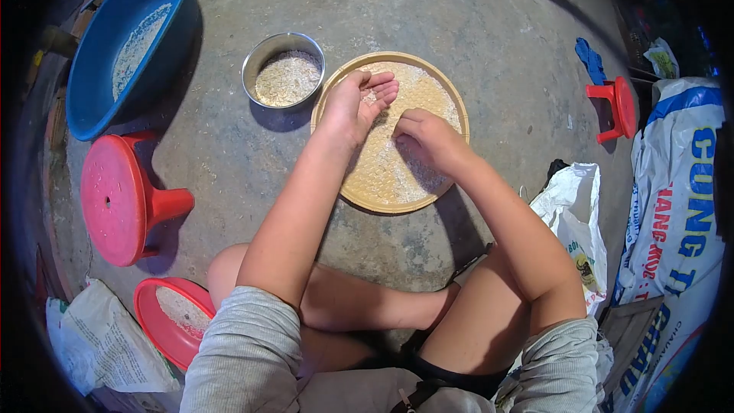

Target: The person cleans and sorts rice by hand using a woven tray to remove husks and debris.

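A round yellow woven-pattern tray (pixel 397 172) lies on the floor, with pale rice-like grains (pixel 417 80) spread thinly over it. Above its left side my left hand (pixel 363 103) is turned palm up, slightly cupped, fingers stretched out; a few pale specks show at the palm. My right hand (pixel 432 140) hovers low over the tray's middle, knuckles up, its fingers curled together and pointing left. Whatever lies between those fingertips is hidden. Left of the tray, and close to it, stands a steel pot (pixel 254 76) part filled with similar grains.
A large blue basin (pixel 180 8) leans at upper left, holding pale grains. Red stools stand at left (pixel 111 199) and right (pixel 623 107). A red basin (pixel 153 336) with grains sits beside my left knee. White sacks (pixel 677 206) line the right side; another sack (pixel 111 336) lies lower left.
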Demonstrator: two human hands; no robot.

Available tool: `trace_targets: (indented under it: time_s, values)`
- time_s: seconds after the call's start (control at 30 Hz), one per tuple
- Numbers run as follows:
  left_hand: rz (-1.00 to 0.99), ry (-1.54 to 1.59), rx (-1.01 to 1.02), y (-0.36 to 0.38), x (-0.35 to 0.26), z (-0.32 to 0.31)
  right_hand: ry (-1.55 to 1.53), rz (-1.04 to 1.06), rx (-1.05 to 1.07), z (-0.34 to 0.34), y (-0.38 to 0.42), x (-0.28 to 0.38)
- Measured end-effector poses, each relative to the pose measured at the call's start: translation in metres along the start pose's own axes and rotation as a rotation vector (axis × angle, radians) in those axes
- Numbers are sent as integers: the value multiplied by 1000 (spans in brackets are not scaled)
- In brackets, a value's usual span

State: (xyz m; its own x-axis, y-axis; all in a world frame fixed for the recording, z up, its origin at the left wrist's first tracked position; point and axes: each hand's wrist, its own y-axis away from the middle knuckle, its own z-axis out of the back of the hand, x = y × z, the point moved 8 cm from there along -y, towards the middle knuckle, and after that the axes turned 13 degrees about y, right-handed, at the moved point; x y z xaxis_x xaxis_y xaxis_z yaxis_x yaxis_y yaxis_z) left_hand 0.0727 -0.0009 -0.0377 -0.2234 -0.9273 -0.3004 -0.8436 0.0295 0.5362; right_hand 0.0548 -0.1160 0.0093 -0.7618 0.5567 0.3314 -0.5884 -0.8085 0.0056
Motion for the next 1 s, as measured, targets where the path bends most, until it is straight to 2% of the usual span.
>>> trace_targets:
  time_s: [0.07, 0.17, 0.2, 0.27, 0.33, 0.4, 0.43, 0.5, 0.53, 0.6, 0.63, 0.7, 0.83, 0.93, 1.0]
  values:
    - [33, -15, -13, 3, 4, -1, -26, -20, -16, 2, 1, -4]
    - [27, -20, -37, -2, 12, 7, 56, -172, -319, 32, 6, -18]
    - [25, -18, -36, -5, 15, 9, 57, -169, -318, 37, 3, -14]
    - [78, -29, -14, -11, 27, 13, -30, -264, -519, 63, 7, -12]
    - [150, 14, 14, -4, 36, 6, -44, -223, -524, 76, 2, 0]
    - [208, 35, 17, 2, 43, 1, 68, 8, -544, 85, -2, 23]
    - [288, 158, 145, 0, 47, -7, 68, 5, -544, 85, 0, 21]
    - [263, 146, 116, -3, 40, -5, -3, -180, -388, 74, 2, -2]
    - [232, 136, 88, -4, 35, -3, -3, -180, -389, 75, 6, -6]
    - [198, 104, 80, -5, 26, -2, -4, -291, -21, 47, 11, -25]
    - [167, 93, 58, -5, 21, 1, -5, -291, -22, 44, 15, -28]
    - [119, 74, 36, -5, 17, 0, 21, -278, 196, 20, 23, -32]
    - [112, 68, 25, -2, 19, -1, 34, -225, 219, 9, 20, -37]
    - [139, 39, 35, -4, 27, 2, 82, -190, 131, 18, 12, -33]
    - [152, 1, 27, -4, 35, 3, -94, -296, -167, 46, 9, -31]
